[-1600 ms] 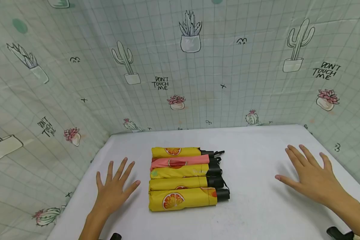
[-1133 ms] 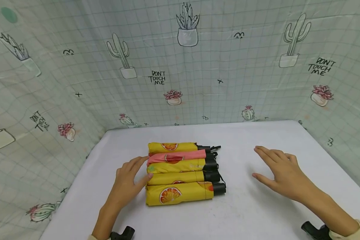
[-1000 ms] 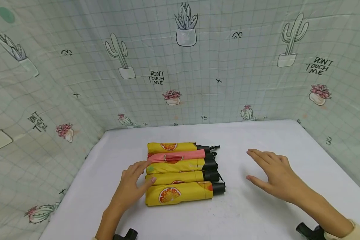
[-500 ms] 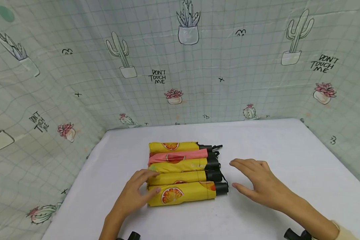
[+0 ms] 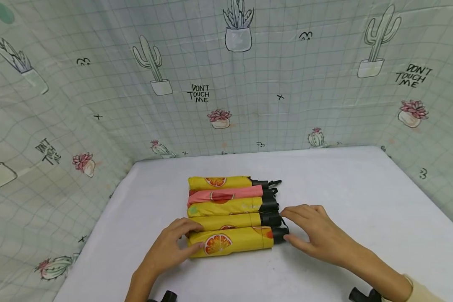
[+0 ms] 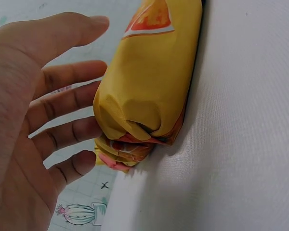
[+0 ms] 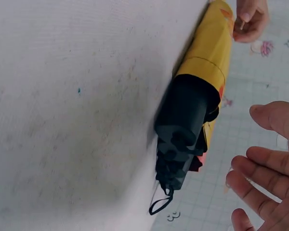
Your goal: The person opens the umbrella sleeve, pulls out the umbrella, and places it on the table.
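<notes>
Several folded umbrellas lie side by side on the white table. The nearest is a yellow umbrella (image 5: pixel 245 240) with orange slices printed on it; its black handle (image 7: pixel 185 108) points right. Behind it lie another yellow umbrella (image 5: pixel 235 220), a paler yellow one (image 5: pixel 226 205), a pink one (image 5: pixel 230 193) and a yellow one (image 5: pixel 234 181) at the back. My left hand (image 5: pixel 170 245) is at the left ends of the nearest two, fingers loosely bent, thumb apart; contact is unclear. My right hand (image 5: pixel 321 237) hovers beside the black handles, fingers spread and holding nothing.
The white table (image 5: pixel 332 176) extends on both sides of the row. A pale gridded cloth (image 5: pixel 264 75) with cactus drawings hangs behind and at the sides. Black wrist mounts (image 5: pixel 364 295) show at the lower edge.
Both hands have come inward from the table's sides to opposite ends of the umbrellas. The left fingers have drawn in from a wide spread. The umbrellas lie in the same row.
</notes>
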`<action>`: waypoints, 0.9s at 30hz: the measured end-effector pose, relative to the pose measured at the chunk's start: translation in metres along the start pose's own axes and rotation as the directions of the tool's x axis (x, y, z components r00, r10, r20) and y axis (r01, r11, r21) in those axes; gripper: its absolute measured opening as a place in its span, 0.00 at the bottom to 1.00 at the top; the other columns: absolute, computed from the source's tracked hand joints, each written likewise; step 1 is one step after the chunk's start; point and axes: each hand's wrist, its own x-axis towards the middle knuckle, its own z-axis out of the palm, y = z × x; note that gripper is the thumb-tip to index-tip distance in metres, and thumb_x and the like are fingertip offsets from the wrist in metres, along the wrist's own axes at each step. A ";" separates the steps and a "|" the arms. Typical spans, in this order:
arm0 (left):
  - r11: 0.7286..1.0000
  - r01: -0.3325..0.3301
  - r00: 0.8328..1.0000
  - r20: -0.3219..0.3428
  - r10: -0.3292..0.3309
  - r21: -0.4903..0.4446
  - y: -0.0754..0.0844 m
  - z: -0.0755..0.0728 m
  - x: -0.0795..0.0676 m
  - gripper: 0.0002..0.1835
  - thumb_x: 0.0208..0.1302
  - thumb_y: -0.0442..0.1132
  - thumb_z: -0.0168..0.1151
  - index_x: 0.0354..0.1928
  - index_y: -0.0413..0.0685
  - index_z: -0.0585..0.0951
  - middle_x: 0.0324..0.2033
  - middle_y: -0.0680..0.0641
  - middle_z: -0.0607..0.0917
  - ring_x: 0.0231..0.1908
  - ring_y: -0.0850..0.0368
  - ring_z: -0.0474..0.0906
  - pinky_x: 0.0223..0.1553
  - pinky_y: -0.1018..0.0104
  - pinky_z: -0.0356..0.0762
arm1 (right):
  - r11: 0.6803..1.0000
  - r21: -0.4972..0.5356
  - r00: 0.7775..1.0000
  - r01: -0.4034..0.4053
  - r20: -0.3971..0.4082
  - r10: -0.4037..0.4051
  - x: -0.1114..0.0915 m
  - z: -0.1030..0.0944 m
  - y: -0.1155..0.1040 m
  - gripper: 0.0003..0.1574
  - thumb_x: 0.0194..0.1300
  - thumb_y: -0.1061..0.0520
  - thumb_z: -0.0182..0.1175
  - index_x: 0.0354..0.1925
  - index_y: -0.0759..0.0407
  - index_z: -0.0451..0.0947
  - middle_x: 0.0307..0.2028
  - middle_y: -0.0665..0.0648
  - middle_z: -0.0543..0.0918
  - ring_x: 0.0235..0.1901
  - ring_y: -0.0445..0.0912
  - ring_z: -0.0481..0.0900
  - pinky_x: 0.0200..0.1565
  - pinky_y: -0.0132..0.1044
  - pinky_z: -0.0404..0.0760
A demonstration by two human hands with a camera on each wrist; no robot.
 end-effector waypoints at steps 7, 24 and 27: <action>0.999 -0.005 1.000 0.018 0.005 0.034 0.000 -0.001 -0.001 0.18 0.57 0.56 0.74 0.49 0.66 0.85 0.47 0.69 0.79 0.50 0.69 0.72 0.54 0.58 0.76 | 1.000 -0.005 1.000 0.025 0.002 -0.025 0.002 0.006 -0.003 0.27 0.59 0.48 0.73 0.56 0.53 0.81 0.54 0.46 0.81 0.55 0.44 0.76 0.50 0.46 0.69; 0.997 -0.010 0.999 0.053 0.006 0.080 -0.004 0.000 -0.001 0.21 0.53 0.56 0.77 0.49 0.68 0.84 0.48 0.71 0.78 0.51 0.69 0.70 0.55 0.59 0.75 | 0.997 -0.022 0.997 0.077 0.006 -0.077 0.004 0.021 -0.003 0.25 0.57 0.50 0.74 0.52 0.53 0.82 0.50 0.45 0.82 0.51 0.43 0.77 0.48 0.43 0.69; 0.996 -0.015 0.998 0.056 0.011 0.084 -0.004 -0.001 -0.001 0.21 0.53 0.56 0.77 0.50 0.68 0.84 0.48 0.70 0.78 0.51 0.68 0.70 0.55 0.59 0.75 | 0.995 -0.028 0.995 0.098 0.009 -0.098 0.006 0.024 -0.001 0.24 0.56 0.50 0.74 0.50 0.55 0.82 0.49 0.46 0.82 0.51 0.43 0.77 0.48 0.43 0.68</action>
